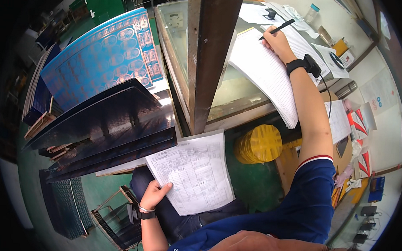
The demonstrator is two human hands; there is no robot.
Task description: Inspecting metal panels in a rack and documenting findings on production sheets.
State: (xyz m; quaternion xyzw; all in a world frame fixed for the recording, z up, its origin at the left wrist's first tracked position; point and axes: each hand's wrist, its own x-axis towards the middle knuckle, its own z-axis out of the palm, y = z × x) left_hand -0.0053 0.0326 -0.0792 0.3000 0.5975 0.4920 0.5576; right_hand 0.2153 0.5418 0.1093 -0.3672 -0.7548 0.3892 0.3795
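Note:
My right hand (276,41) is closed round a black pen (284,25), its tip near the top of the ruled page of an open notebook (267,70) on the glass-topped desk. A black strap with a small device sits on that wrist. Low at the centre, my left hand (155,194) grips the left edge of a printed form sheet (192,174), thumb on top and fingers hidden beneath. The sheet lies over my lap, covered with a table of small print and handwriting.
Left of me stand large blue patterned panels (101,55) and dark panels (108,118) leaning in a stack. A brown metal post (210,55) rises between them and the desk. Below the desk is a yellow round stack (260,144). A bottle (312,13) and papers lie on the desk.

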